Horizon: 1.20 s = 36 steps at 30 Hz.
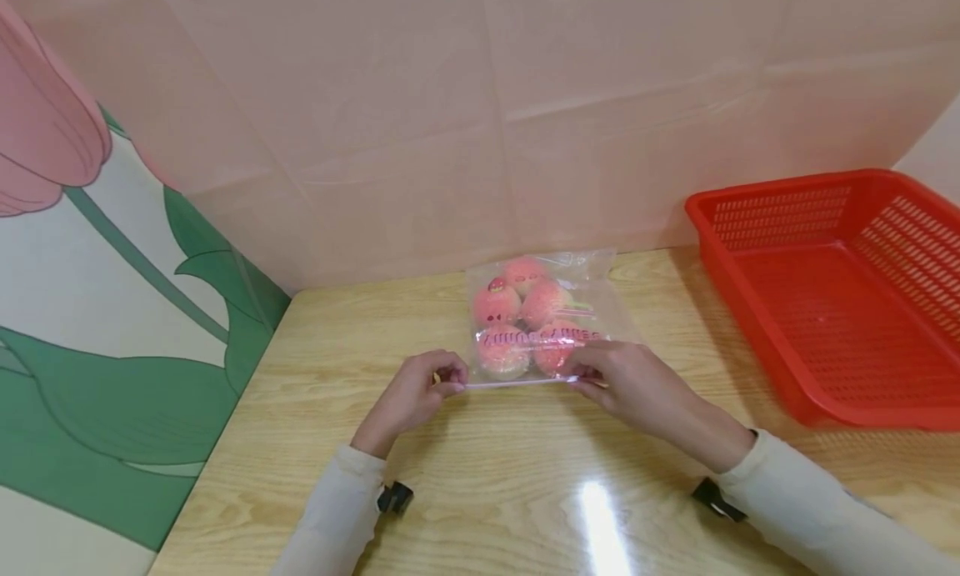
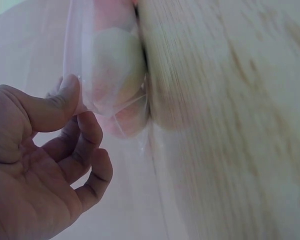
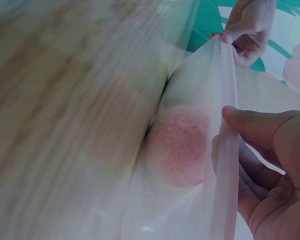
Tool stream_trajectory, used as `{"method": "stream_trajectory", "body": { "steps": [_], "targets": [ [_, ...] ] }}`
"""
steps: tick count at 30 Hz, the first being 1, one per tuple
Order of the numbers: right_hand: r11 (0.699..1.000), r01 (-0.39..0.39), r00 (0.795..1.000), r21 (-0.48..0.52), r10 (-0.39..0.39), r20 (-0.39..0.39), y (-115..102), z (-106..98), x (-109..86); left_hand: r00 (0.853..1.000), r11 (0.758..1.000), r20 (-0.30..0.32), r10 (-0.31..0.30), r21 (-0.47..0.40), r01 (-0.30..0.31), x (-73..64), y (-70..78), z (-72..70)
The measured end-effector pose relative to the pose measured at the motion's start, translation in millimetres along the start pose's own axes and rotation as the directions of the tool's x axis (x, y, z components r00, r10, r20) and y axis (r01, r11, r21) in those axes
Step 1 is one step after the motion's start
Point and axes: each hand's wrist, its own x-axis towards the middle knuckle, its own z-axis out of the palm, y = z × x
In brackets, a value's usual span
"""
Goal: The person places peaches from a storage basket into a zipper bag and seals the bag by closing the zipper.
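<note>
A clear zip bag (image 1: 597, 269) with red printing lies on the table in the head view, holding several pink-and-yellow peaches (image 1: 545, 303). Its zip edge (image 1: 517, 383) faces me. At the left corner of that edge, my left hand (image 1: 417, 393) pinches the plastic between thumb and index finger; its other fingers curl loosely in the left wrist view. My right hand (image 1: 637, 386) pinches the same zip edge farther right, thumb on the near side. In the right wrist view the zip strip (image 3: 230, 90) stretches between both hands, with one peach (image 3: 177, 147) close behind it.
A red plastic basket (image 1: 780, 343) with slotted walls stands on the right of the wood-grain table (image 1: 315, 443). A pinkish covering (image 1: 390, 142) hangs behind the table, and a panel with painted tulips (image 1: 142, 393) borders its left side.
</note>
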Motion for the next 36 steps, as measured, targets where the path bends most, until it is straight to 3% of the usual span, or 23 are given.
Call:
{"method": "stream_trajectory", "body": {
  "steps": [15,23,36],
  "targets": [
    [1.000,-0.015,1.000,-0.025,0.014,-0.005,2.9,-4.8,-4.5,1.000,0.999,-0.009,-0.026,-0.023,0.026,-0.3,-1.3,1.9],
    [0.999,0.012,0.998,-0.049,-0.015,-0.055,8.6,-6.9,-7.9,1.000,1.000,-0.003,-0.020,-0.017,0.019,0.1,-2.3,1.2],
    [0.999,0.012,0.998,-0.042,-0.014,-0.054,11.5,-12.0,-11.5,1.000,1.000,-0.005,-0.008,-0.017,0.008,0.8,-1.7,1.5]
  ]
}}
